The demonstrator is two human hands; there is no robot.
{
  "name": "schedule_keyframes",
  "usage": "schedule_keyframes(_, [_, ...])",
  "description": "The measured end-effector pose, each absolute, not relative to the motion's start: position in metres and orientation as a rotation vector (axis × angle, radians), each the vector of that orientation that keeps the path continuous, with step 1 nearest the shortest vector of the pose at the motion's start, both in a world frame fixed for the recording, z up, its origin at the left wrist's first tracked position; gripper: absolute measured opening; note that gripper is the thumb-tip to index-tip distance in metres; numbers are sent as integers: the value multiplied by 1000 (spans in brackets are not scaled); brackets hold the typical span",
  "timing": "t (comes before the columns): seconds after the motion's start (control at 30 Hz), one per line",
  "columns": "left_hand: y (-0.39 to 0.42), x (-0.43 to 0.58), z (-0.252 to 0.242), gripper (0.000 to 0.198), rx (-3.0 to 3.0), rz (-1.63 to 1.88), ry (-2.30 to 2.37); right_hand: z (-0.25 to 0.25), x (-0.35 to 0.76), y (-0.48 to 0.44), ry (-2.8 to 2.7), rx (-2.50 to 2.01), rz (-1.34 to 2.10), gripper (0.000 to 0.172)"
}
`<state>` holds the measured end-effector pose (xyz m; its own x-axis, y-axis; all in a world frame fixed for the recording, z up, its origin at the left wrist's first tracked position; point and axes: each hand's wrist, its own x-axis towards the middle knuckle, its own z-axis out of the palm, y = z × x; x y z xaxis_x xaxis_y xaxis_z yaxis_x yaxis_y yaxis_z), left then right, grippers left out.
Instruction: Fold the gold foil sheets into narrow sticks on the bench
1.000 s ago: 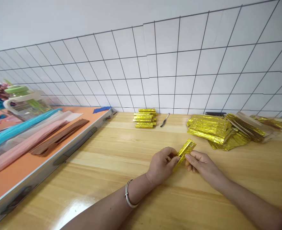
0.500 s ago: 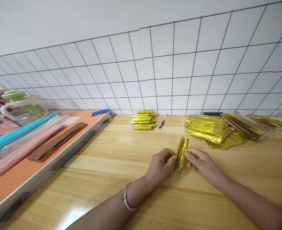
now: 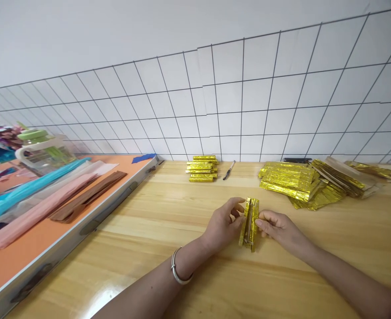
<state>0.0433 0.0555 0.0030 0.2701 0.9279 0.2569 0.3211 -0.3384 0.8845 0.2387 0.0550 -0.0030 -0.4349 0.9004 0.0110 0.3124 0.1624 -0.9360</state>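
A piece of gold foil (image 3: 249, 223), folded lengthwise with a groove down its middle, stands nearly upright in view between my hands, above the wooden table. My left hand (image 3: 222, 223) has its thumb at the foil's left edge, with the index finger curved beside the upper part; its other fingertips are partly hidden. On the opposite edge my right hand (image 3: 275, 226) pinches the foil between thumb and fingers. A silver bangle (image 3: 178, 268) circles my left wrist. Behind, a small stack of folded gold foil pieces (image 3: 202, 169) lies near the wall.
A pen (image 3: 229, 170) lies right of the small stack. Flat gold foil sheets (image 3: 287, 179) are heaped at the back right. To the left, a raised orange board (image 3: 115, 165) carries brown paper (image 3: 89, 197), pink paper (image 3: 45, 201) and a green-lidded jug (image 3: 44, 146).
The foil has come slightly lower and turned more upright, its groove showing wider. My left fingers have loosened and lifted a little, while my right hand keeps its pinch.
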Motion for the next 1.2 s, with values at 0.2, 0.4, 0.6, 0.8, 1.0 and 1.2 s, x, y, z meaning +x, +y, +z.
schedule_keyframes(0.2, [62,34,10,44,1907,952,1046,-2,239,53,-1914,-1109,1382,31])
schedule_keyframes(0.4, [67,27,18,35,1912,865,975,-6,241,56,-1979,-1116,1379,33])
schedule_keyframes(0.6, [74,23,15,23,1788,920,919,0,239,53,-2023,-1137,1357,33])
schedule_keyframes(0.8, [83,19,10,26,1502,936,789,8,237,51,-2004,-1183,1352,35])
schedule_keyframes(1.0, [85,21,6,36,1321,1003,679,6,241,55,-1970,-1174,1382,35])
schedule_keyframes(1.2, [85,21,4,36,1288,976,623,6,243,56,-1978,-1147,1426,34])
